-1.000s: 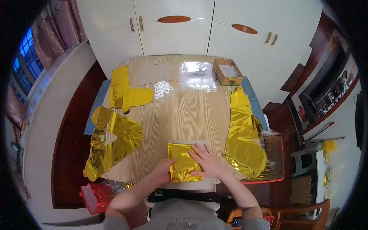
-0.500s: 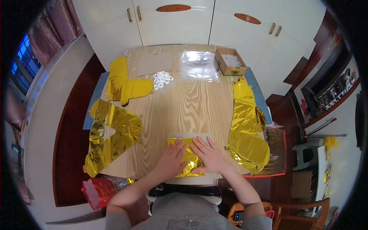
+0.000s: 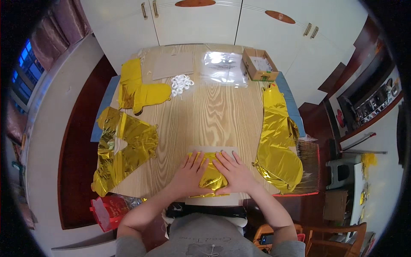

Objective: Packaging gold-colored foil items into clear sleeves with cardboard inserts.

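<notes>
Flatly, your left hand and right hand rest, fingers open and straight, on shiny, creased gold foil over grey card.

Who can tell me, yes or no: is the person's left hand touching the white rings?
No, the left hand rests on the gold foil, while the white rings lie farther back on the table.

Dark, loosely spaced lettering crosses the grey shirt, on the wearer's side of the left hand and right hand. Well beyond both hands, clear plastic sheets carry small dark print, too fine to read. Beyond the right hand, an open cardboard box shows small green markings, also illegible.
</notes>
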`<state>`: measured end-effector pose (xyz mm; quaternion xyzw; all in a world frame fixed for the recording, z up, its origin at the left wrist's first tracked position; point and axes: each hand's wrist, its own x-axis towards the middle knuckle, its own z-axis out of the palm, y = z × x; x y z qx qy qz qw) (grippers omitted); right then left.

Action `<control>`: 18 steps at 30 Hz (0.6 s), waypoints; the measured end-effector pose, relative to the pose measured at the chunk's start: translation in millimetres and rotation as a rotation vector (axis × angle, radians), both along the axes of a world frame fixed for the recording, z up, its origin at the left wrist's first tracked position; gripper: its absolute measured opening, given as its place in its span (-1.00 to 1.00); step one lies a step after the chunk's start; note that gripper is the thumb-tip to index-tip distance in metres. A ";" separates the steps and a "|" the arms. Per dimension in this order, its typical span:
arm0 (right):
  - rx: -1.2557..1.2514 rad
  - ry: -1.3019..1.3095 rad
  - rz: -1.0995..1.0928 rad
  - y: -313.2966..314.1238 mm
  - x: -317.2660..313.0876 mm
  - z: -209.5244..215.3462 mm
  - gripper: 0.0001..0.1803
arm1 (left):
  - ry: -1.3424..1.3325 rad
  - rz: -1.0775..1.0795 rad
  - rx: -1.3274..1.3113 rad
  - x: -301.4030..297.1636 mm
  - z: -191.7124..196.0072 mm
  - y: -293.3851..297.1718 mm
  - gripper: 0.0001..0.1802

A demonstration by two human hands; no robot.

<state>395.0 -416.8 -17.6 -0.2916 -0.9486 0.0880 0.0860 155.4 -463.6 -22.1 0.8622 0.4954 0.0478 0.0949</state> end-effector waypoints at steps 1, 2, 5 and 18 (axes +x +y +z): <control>-0.015 -0.009 0.003 0.0 0.0 1.2 0.18 | 0.012 -0.009 -0.018 -0.7 3.4 0.8 0.20; -0.022 -0.013 0.002 -0.1 0.1 1.9 0.19 | 0.023 -0.018 -0.037 -1.4 7.5 2.0 0.22; -0.039 -0.023 0.009 0.9 -1.2 1.6 0.22 | 0.048 -0.032 -0.069 -5.1 9.0 3.1 0.26; -0.005 -0.009 0.002 0.4 1.0 -0.6 0.26 | 0.103 -0.115 -0.081 -14.7 13.7 9.9 0.32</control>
